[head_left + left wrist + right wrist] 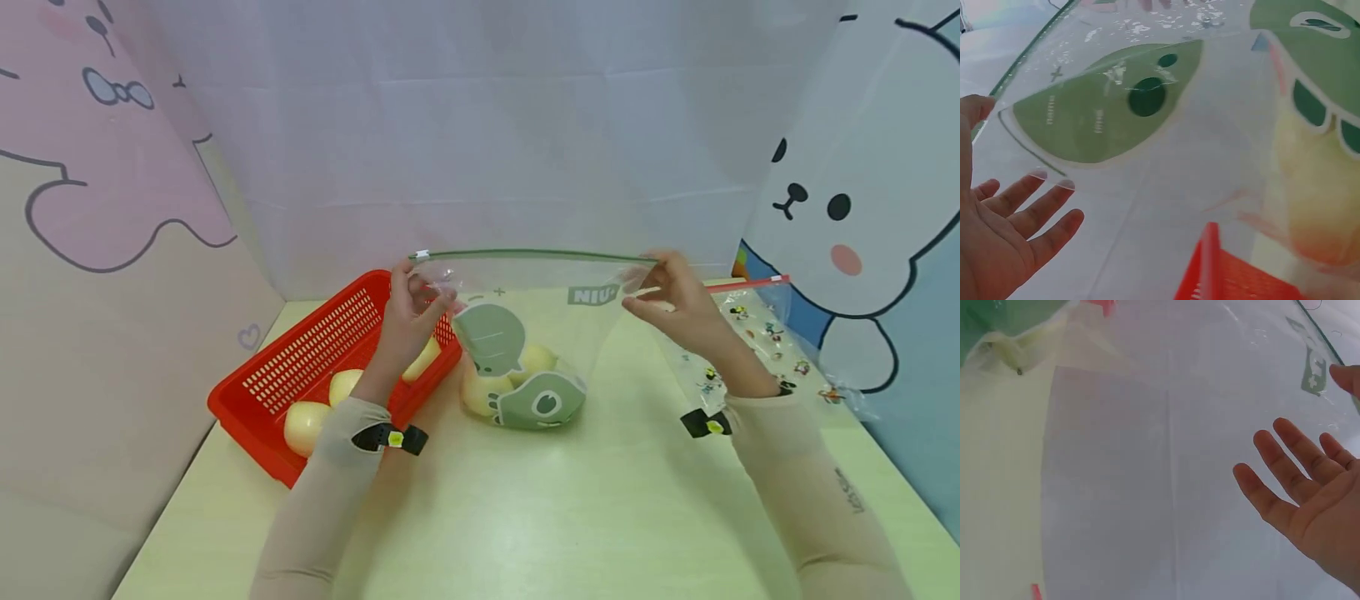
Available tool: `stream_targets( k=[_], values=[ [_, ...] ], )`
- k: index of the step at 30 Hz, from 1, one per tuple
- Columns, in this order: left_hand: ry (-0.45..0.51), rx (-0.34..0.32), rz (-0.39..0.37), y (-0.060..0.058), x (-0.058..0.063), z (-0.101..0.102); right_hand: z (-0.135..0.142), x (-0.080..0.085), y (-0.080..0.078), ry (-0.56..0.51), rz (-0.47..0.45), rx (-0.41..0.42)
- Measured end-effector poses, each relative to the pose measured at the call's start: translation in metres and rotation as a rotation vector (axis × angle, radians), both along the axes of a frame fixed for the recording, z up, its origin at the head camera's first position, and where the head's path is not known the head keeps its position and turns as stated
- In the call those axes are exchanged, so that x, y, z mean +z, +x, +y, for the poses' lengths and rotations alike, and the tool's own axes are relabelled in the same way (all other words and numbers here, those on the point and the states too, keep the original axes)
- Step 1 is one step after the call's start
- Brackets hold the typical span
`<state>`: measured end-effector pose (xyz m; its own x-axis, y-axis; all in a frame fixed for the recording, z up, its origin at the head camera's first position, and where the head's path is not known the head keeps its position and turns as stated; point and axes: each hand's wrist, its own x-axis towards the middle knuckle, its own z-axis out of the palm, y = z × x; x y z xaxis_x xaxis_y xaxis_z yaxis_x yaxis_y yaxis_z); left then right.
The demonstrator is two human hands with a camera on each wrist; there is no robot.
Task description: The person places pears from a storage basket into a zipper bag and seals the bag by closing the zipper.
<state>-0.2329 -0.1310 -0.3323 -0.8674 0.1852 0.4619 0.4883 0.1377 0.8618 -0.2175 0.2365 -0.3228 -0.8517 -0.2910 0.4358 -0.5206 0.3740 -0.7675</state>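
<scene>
A clear slider zip bag [487, 337] with green leaf and fish-like prints hangs between the hands, its green zipper edge stretched across the top. Several pale yellow round fruits [476, 392] sit in its bottom, close to the table. The left hand [408, 321] pinches the top left corner near the white slider [422, 255]. At the top right corner the right hand [678, 308] pinches the bag's edge. Both wrist views show the other fingers spread away from the plastic; whether the zipper is closed cannot be told.
A red plastic basket [416, 404] with several more pale yellow fruits [306, 427] stands at the left, partly behind the left forearm. Another clear bag [772, 333] with a red zipper and small prints lies at the right, partly behind the right hand. A white curtain [495, 150] hangs behind the table.
</scene>
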Motion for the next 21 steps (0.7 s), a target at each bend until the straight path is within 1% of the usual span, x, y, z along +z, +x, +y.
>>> stream_targets(
  k=[3, 6, 9, 10, 12, 17, 19, 21],
  values=[
    [0.057, -0.031, -0.099, 0.002, -0.017, 0.008, -0.002, -0.016, -0.004, -0.082, -0.071, 0.134],
    [0.067, -0.051, -0.197, 0.006, -0.034, 0.016, -0.003, -0.033, -0.007, -0.095, -0.137, 0.23],
    [0.053, -0.059, -0.274, 0.01, -0.049, 0.023, -0.005, -0.05, -0.009, -0.05, -0.183, 0.288],
    [0.055, -0.068, -0.291, 0.011, -0.054, 0.025, -0.007, -0.055, -0.01, -0.039, -0.199, 0.303],
    [0.017, -0.071, -0.314, 0.013, -0.062, 0.028, -0.01, -0.063, -0.011, -0.029, -0.236, 0.326],
    [-0.1, -0.096, -0.285, 0.016, -0.081, 0.03, -0.022, -0.083, -0.014, -0.048, -0.318, 0.335],
    [-0.101, -0.114, -0.25, 0.016, -0.088, 0.031, -0.026, -0.089, -0.014, -0.063, -0.321, 0.335],
    [-0.078, -0.125, -0.214, 0.016, -0.092, 0.031, -0.031, -0.094, -0.014, -0.081, -0.302, 0.333]
  ],
)
